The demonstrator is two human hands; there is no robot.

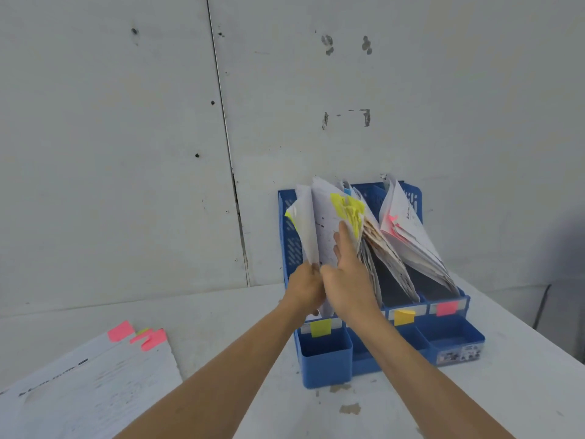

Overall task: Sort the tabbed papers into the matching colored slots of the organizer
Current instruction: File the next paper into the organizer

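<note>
A blue organizer (pixel 329 362) stands against the wall with colored labels on its slots: yellow-green (pixel 320 328) at left, orange-yellow (pixel 404 317), pink (pixel 446 308) at right. My left hand (pixel 305 288) grips a sheet with a yellow tab (pixel 302 223) at its lower edge, standing in the leftmost slot. My right hand (pixel 346 274) presses flat against the yellow-tabbed papers (pixel 346 209) in that slot, holding them to the right. Pink-tabbed papers (pixel 408 229) lean in the rightmost slot. A stack of tabbed papers (pixel 91 384) lies flat at the lower left.
The white table (pixel 221 331) meets a white panel wall (pixel 126 153) just behind the organizer. The table's right edge runs diagonally near the organizer. Small blue cups front each slot.
</note>
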